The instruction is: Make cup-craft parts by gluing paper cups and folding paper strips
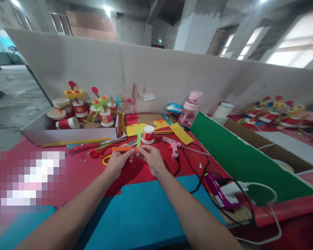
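An orange paper strip (120,149) and a green paper strip (139,136) meet at right angles between my two hands. The fingers of my left hand (119,161) pinch the orange strip, which points left. My right hand (151,158) has its fingers closed at the corner where the strips meet. Just behind them stands a red and white paper cup (148,134). A pink glue gun (173,146) lies to the right of my right hand. Scissors with yellow handles (106,160) lie beside my left hand, partly hidden.
A white box (75,136) with cups and paper figures stands at the left. Yellow paper (182,133), a pink bottle (191,106) and a green-sided box (240,159) are behind and right. A purple power strip (219,189) with cables lies right; blue board (143,215) is in front.
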The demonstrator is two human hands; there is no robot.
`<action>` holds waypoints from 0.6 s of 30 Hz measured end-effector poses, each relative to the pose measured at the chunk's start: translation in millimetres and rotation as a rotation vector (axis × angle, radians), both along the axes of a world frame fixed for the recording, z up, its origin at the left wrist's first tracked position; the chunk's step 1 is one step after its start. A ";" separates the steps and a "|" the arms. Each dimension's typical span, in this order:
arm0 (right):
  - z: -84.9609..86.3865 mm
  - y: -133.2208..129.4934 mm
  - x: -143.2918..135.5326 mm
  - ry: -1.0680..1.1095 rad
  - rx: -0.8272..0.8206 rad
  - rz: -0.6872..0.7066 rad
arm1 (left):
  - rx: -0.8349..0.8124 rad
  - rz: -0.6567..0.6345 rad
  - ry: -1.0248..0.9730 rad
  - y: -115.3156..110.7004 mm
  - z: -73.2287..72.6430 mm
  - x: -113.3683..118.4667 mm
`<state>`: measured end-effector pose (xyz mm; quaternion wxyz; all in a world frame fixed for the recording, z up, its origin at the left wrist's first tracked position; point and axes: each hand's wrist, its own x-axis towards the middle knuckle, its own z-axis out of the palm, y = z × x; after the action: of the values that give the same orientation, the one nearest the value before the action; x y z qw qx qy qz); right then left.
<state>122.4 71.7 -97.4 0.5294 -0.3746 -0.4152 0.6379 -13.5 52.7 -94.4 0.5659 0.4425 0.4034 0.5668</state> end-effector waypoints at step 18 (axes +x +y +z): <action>-3.1 2.9 3.2 -0.055 0.033 -0.032 | 0.070 0.040 0.083 1.2 0.7 -2.4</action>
<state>125.6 74.6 -100.5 0.5343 -0.3896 -0.4340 0.6118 -15.9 53.8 -93.7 0.5213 0.4770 0.4153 0.5730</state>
